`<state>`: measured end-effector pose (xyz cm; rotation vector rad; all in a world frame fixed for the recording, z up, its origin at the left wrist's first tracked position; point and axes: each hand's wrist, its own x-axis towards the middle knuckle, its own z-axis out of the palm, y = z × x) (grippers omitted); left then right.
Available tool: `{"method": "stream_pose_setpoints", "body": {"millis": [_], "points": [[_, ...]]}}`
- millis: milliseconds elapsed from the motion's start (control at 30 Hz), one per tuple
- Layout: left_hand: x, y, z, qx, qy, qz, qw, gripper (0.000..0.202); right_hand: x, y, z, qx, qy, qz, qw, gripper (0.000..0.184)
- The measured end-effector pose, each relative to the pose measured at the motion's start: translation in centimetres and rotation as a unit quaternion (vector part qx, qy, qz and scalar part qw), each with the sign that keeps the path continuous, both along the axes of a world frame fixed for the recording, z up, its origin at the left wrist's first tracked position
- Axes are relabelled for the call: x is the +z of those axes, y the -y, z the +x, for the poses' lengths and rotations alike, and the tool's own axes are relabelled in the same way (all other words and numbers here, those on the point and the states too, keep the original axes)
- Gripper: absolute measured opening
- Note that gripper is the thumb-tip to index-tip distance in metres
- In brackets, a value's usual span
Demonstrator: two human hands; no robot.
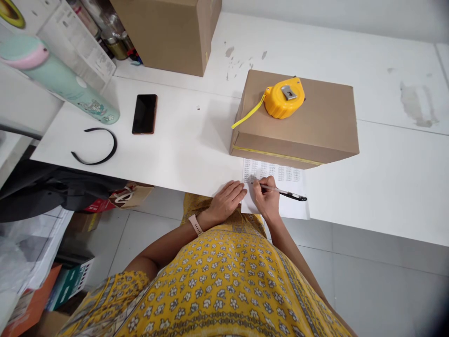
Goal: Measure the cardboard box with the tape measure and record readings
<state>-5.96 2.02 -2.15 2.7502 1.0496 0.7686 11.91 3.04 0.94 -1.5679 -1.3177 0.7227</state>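
My right hand (267,200) is closed around a pen (289,193), its tip down on a white sheet of paper (293,207). Columns of small writing cover the sheet's upper part, and its far edge meets the cardboard box. My left hand (226,201) lies flat at the table's front edge, fingers stretched toward the paper's left side. Just beyond the paper stands a closed cardboard box (322,117) with a strip of yellow tape along its near side. On top of it rests a yellow tape measure (286,99) with its yellow strap hanging toward the box's left edge.
On the white table (182,140) lie a phone (145,114) and a black headband (112,149). A mint-green bottle (70,84) stands at the left. Behind is a larger cardboard box (168,35), next to several jars (115,44). Bags and boxes crowd the floor at left.
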Motion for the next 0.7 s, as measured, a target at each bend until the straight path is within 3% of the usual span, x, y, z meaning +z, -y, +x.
{"method": "stream_pose_setpoints", "body": {"millis": [700], "points": [[-0.13, -0.09, 0.01, 0.000, -0.005, -0.002, 1.000, 0.037, -0.11, 0.10, -0.29, -0.014, 0.001, 0.006, 1.000, 0.026]]}}
